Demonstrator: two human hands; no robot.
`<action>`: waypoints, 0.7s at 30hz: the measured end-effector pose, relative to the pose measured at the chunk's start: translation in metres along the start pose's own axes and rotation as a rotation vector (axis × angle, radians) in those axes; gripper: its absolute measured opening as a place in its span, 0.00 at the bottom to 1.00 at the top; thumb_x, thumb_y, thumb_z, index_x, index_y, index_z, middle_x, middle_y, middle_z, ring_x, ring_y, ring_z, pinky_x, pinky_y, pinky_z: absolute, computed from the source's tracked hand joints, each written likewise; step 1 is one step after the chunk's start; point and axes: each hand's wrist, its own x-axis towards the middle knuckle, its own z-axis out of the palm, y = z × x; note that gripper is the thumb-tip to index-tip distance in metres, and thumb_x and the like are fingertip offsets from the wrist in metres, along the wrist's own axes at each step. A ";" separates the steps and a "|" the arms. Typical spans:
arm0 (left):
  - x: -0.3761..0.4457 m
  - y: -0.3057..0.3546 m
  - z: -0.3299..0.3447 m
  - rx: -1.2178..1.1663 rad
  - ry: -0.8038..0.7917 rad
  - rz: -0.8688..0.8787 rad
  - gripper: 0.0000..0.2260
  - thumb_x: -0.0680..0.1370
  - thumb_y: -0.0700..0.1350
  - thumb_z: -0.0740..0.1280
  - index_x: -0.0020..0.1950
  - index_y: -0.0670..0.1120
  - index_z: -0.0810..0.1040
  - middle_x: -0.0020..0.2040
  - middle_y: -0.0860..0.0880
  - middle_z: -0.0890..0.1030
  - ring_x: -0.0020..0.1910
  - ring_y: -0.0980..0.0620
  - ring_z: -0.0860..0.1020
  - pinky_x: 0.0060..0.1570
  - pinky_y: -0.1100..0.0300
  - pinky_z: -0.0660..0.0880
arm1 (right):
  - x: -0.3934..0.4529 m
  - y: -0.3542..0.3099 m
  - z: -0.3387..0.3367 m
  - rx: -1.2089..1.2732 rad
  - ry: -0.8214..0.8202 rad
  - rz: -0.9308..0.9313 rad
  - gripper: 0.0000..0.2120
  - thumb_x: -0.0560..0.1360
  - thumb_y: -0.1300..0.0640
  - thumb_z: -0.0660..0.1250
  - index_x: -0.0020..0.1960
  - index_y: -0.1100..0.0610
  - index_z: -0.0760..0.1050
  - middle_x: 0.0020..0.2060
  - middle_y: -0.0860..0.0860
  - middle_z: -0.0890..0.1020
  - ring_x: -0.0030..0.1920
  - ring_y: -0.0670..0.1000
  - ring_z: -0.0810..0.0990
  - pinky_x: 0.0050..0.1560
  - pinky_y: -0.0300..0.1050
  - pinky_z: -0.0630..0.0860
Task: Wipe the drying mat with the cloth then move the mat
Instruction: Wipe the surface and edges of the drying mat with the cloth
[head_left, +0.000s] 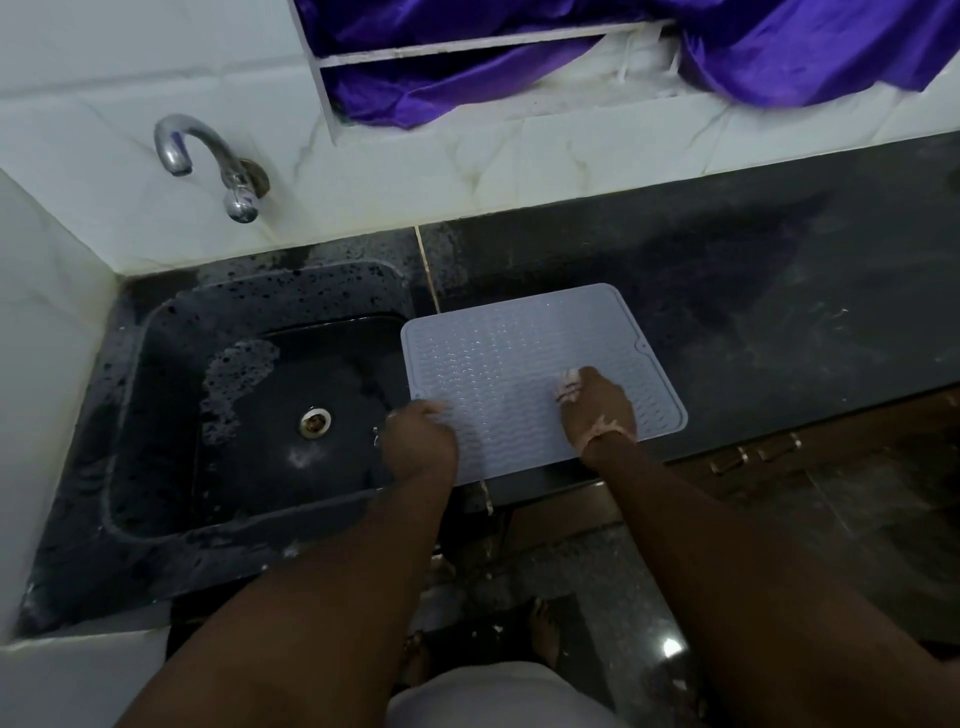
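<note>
One drying mat (524, 364) — pale grey, ribbed — lies flat on the dark countertop (753, 291), its left edge just beside the sink (156, 415). Two hands work on it. The right hand (597, 410) presses one small cloth (567, 385) onto the mat's near right part, fingers curled round the cloth. The left hand (418, 441) rests at the mat's near left corner — whether its fingers grip the edge I cannot tell. One tap (208, 161) juts from the tiled wall; purple fabric (571, 47) hangs behind.
</note>
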 end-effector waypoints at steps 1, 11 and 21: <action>0.005 -0.013 -0.004 0.065 0.021 -0.036 0.15 0.75 0.37 0.64 0.55 0.51 0.84 0.58 0.44 0.81 0.57 0.43 0.80 0.56 0.55 0.78 | -0.014 -0.006 0.010 -0.048 0.001 -0.051 0.08 0.78 0.59 0.65 0.57 0.57 0.77 0.50 0.56 0.83 0.52 0.58 0.81 0.51 0.45 0.74; 0.032 -0.046 -0.011 -0.262 -0.157 -0.328 0.08 0.72 0.35 0.73 0.45 0.47 0.85 0.51 0.40 0.85 0.51 0.41 0.83 0.56 0.46 0.81 | -0.078 -0.088 0.058 0.226 -0.365 -0.228 0.06 0.76 0.59 0.63 0.50 0.53 0.77 0.46 0.52 0.83 0.46 0.54 0.82 0.47 0.45 0.78; 0.024 -0.049 -0.014 -0.089 -0.223 -0.201 0.09 0.71 0.37 0.73 0.46 0.50 0.81 0.50 0.45 0.84 0.52 0.45 0.82 0.56 0.51 0.80 | -0.055 -0.003 0.020 -0.075 0.054 -0.082 0.08 0.80 0.58 0.64 0.55 0.59 0.79 0.49 0.56 0.84 0.51 0.57 0.82 0.52 0.45 0.76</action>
